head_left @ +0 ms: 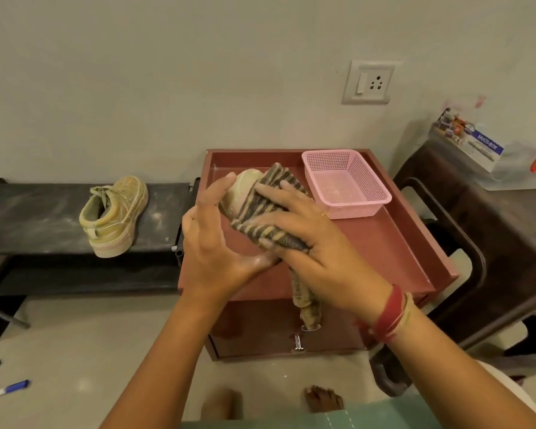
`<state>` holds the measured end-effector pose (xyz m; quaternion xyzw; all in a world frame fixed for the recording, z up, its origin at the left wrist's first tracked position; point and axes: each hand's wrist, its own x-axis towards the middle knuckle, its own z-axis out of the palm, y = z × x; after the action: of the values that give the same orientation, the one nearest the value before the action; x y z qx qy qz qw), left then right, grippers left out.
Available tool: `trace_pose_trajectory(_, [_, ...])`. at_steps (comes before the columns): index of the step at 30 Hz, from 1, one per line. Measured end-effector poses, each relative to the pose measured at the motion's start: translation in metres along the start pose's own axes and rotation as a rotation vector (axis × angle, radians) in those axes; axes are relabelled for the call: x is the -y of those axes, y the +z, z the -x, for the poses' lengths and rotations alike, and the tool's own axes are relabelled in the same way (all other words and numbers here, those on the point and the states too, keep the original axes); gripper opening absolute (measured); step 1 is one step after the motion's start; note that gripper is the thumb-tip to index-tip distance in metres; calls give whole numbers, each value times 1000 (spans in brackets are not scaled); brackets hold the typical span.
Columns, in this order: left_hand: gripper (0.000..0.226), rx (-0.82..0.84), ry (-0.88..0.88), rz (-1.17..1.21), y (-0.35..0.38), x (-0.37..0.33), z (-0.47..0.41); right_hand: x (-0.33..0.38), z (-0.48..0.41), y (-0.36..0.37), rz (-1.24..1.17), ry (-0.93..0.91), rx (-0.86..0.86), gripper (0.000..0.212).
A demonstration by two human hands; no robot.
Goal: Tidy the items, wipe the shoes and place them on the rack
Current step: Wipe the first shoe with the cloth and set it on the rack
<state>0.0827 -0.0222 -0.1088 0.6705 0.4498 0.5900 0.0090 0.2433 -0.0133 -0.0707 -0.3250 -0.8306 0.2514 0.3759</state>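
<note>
While left hand holds shoe, right hand clasps cloth.

The basket fills the cabinet's back right corner; its front right lies bare. On the rack, a shoe sits right of middle, left end free.

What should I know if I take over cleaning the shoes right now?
Left hand holds one shoe over the red cabinet. Right hand grips the striped cloth against it, mid-wipe.
The other shoe stands on the black rack, looking dusty. The pink basket sits on the cabinet; two pens lie on the floor.
Left: finish wiping, rack this shoe, probably tidy the pens.
</note>
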Motion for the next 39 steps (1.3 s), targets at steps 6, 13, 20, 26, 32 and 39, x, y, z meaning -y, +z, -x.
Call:
trace_pose_trajectory(6, [92, -28, -30, -49, -4, 0, 0, -1, -8, 2, -113, 58, -70, 23])
trace_pose_trajectory(13, [97, 45, -73, -178, -14, 0, 5, -11, -5, 6, -396, 187, -90, 32])
trace_pose_trajectory(20, [106, 62, -154, -284, -25, 12, 7, -20, 2, 19, -349, 264, -77, 62])
trace_pose_trajectory(26, [102, 3, -207, -274, -30, 15, 8, -25, 3, 30, -358, 250, -77, 49])
trace_pose_trajectory(32, [98, -4, -258, -267, -31, 17, 9, -24, 8, 39, -350, 151, -24, 38])
trace_pose_trajectory(39, [98, 10, -310, -273, -33, 15, 10, -23, 13, 40, -356, 116, -10, 35])
